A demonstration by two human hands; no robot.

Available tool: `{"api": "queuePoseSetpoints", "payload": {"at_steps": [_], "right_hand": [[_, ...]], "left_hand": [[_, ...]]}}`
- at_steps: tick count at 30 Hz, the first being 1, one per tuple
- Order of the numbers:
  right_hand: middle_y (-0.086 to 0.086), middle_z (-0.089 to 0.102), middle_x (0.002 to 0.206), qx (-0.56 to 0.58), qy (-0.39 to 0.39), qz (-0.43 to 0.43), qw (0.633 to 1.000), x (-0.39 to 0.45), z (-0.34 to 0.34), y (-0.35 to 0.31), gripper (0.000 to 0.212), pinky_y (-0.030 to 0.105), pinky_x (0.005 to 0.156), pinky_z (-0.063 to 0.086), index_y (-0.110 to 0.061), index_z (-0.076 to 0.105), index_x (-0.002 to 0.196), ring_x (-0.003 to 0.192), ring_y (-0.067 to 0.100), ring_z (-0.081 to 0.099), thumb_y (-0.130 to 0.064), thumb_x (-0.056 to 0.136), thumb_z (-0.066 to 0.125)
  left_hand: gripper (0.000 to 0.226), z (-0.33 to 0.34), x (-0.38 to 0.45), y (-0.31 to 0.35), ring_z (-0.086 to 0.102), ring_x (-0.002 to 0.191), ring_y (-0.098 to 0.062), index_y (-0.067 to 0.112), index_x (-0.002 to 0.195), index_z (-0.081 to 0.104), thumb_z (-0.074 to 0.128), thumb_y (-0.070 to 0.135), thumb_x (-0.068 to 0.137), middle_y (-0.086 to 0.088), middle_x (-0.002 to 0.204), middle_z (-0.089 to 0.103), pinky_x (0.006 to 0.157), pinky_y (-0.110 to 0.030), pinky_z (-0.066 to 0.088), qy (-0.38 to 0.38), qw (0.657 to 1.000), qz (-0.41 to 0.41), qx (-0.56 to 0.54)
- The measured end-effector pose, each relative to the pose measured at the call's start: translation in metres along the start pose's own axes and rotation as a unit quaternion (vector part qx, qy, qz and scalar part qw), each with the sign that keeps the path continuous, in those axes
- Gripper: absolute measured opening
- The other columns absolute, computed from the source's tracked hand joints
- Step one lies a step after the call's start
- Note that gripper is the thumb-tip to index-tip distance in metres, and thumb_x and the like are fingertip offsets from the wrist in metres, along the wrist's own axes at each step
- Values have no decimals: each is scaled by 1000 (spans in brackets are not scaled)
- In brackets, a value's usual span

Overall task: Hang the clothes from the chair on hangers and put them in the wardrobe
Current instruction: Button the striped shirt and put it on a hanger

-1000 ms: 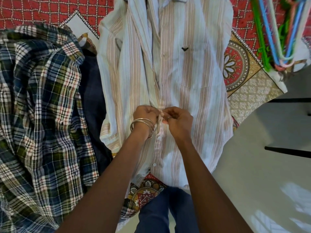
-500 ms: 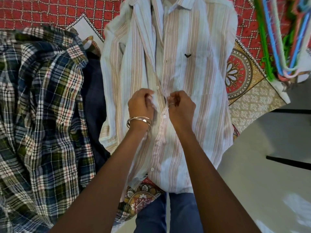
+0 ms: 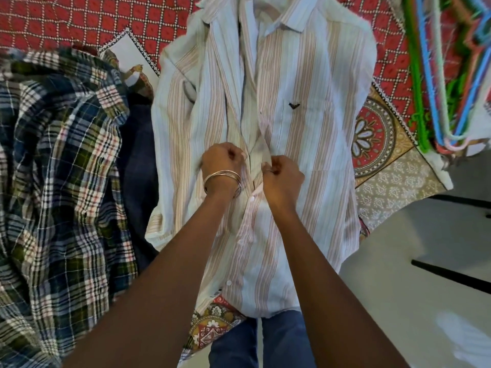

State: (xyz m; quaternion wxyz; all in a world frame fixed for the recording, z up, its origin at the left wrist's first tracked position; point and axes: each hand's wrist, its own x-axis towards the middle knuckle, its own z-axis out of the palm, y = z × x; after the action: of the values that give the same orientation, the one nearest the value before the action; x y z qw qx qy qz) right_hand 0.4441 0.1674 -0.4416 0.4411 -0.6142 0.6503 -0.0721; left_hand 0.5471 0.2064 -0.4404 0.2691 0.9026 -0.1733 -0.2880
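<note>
The striped shirt [image 3: 287, 134] lies face up at the centre of the patterned bed cover [image 3: 385, 166], collar at the far end, front partly buttoned below the hands. Left hand [image 3: 221, 166], with bangles [image 3: 222, 176] at the wrist, has fingers closed on the left placket edge. Right hand [image 3: 281, 173] has fingers closed on the right placket edge, just beside the left. A plaid shirt [image 3: 58, 181] lies at left. Coloured hangers [image 3: 438, 75] are piled at far right.
</note>
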Motion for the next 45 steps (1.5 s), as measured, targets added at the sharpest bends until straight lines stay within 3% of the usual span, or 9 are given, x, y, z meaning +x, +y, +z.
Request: {"api": "queuePoseSetpoints", "payload": {"at_steps": [6,9,13,19,25,30,38,42,45], "right_hand": [[6,63,78,-45,-18,-99,994,3,9,-5,11,23,59,36,-10,70,88,71,17,57,-16,89,61],[10,62,83,-97,-41,-129,986,10,11,-8,13,22,62,29,-7,71,90,75,20,55,-10,88,58],[14,62,78,-41,-45,-170,983,7,3,-8,18,30,65,43,0,72,95,70,22,55,-3,88,56],[9,73,82,75,-114,-69,988,17,-6,-3,19,44,75,59,-8,75,98,76,24,70,-3,91,57],[14,71,77,168,-149,44,973,28,-11,-13,7,30,63,61,1,71,92,67,19,71,2,85,68],[17,72,80,162,-136,18,977,24,-6,-10,12,32,64,61,2,71,93,71,23,72,3,81,71],[9,70,73,114,-137,-75,981,25,-4,-1,8,40,69,59,-4,73,90,69,25,69,-1,86,66],[-6,59,63,39,-116,-173,977,30,-2,1,20,10,60,44,-5,70,79,57,2,53,12,78,58],[-3,58,63,22,-94,-211,973,30,0,1,21,4,57,36,-2,67,76,56,6,49,15,73,55]], "left_hand": [[6,-5,3,14,64,71,-16,5,82,73,68,9,83,-7,79,71,64,-11,46,-50,998,-14,-27],[5,-9,6,19,64,71,-14,4,81,74,69,5,81,-7,78,71,72,-16,49,-64,998,12,-26],[4,-13,11,19,63,67,-15,6,82,74,70,4,80,-5,74,69,75,-21,52,-101,994,34,-12],[7,-8,10,19,61,58,-17,6,74,72,68,3,78,0,59,61,70,-25,53,-94,994,45,9],[8,-8,10,18,58,45,-12,-3,83,70,68,5,85,-8,60,62,52,-24,54,-130,972,-105,-164],[13,-8,11,18,70,72,-26,15,69,69,80,9,74,-8,75,69,70,-38,60,-110,974,-123,-157],[13,-3,12,11,71,78,-29,15,75,72,77,4,75,-11,83,73,77,-44,59,-78,975,-127,-166],[18,-2,13,12,70,78,-31,20,69,68,77,6,77,-11,80,71,75,-45,59,-96,973,-127,-165],[23,-1,14,12,71,76,-31,24,65,67,77,6,76,-11,77,72,77,-46,58,-94,973,-127,-166]]}}
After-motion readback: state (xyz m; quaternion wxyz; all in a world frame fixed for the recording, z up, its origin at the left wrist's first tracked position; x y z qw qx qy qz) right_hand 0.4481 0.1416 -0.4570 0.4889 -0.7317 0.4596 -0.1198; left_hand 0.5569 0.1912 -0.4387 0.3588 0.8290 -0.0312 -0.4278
